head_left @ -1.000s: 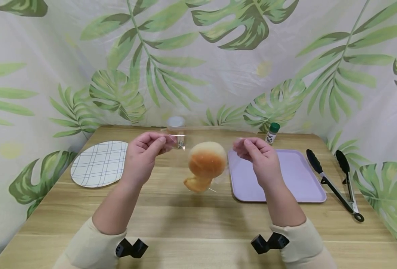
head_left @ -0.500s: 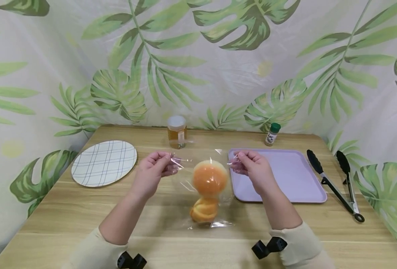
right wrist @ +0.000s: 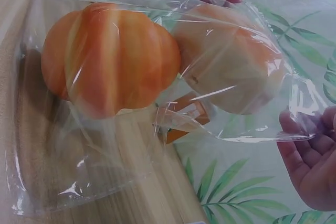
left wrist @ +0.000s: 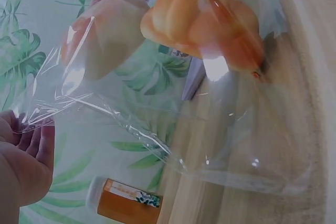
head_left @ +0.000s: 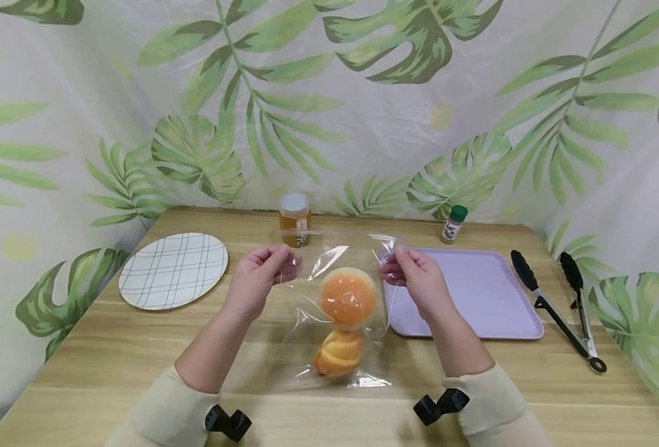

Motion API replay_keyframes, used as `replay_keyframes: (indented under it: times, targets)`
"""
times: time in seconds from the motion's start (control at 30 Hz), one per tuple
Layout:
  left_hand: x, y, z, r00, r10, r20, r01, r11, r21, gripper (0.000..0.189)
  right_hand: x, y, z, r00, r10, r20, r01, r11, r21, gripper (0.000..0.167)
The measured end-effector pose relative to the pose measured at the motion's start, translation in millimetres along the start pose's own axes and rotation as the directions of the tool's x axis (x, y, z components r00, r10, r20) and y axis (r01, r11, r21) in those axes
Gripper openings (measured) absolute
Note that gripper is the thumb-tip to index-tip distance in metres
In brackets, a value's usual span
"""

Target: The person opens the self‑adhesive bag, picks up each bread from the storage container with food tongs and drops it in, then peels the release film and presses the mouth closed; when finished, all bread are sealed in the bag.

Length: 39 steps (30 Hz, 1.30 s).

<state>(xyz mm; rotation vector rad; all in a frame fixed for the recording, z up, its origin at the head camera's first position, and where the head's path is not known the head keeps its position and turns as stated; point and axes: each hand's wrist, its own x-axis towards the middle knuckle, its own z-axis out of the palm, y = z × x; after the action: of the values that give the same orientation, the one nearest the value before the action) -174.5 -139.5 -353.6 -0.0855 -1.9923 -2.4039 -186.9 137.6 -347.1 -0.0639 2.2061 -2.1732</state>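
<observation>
Head: from above the counter (head_left: 240,385), facing forward and down, the widest and farthest view.
Left wrist: close to the bag (left wrist: 226,106), facing the backdrop (left wrist: 73,156), tipped sideways, counter at picture right.
Right wrist: equally close, tipped oppositely, counter at picture left.
All three share: bag, counter, backdrop.

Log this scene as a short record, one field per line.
Left hand: pinches one side of the bag
Right hand: pinches the other side
Bag: clear plastic
Contents: round bun above a ridged bun
Table left: checked plate
Table back: amber jar with pale lid; small green-capped bottle
Table right: lilac tray; black-tipped tongs, spread open
</observation>
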Motion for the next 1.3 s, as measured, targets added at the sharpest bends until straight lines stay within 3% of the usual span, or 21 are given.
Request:
replay_keyframes:
  times: [0.33,0.53,0.7,1.0,1.2,1.3]
  targets:
    - [13.4,-2.5,12.3,0.997,-0.061,-0.05,0.055,0.992,-0.116,0.016,7.4,-2.2,-2.6,0.996,0.084,-0.001,-0.083,0.992,0.098,0.033]
    - [14.4,-0.7,21.9,0.997,0.023,-0.074,-0.037,0.981,-0.193,0.015,10.9,-1.0,-5.5,0.997,0.069,-0.042,-0.065,0.994,0.087,0.033]
    - [12.3,2.2,29.6,0.996,0.067,-0.065,-0.079,0.976,-0.203,0.028,11.5,0.9,-9.1,0.996,0.052,-0.072,-0.047,0.996,0.076,0.028]
    - [10.2,6.0,38.8,0.994,0.082,-0.07,-0.092,0.983,-0.161,0.029,10.6,1.0,-11.8,0.995,0.015,-0.095,-0.014,1.0,0.004,0.015]
    - [7.8,8.0,42.9,0.993,0.108,-0.045,-0.114,0.982,-0.149,0.023,11.5,-2.3,-10.8,0.991,-0.045,-0.126,0.024,0.987,-0.159,0.03]
    - [7.3,8.5,43.3,0.991,0.125,-0.039,-0.129,0.98,-0.152,0.02,12.5,-3.2,-10.1,0.989,-0.079,-0.127,0.053,0.98,-0.193,0.028]
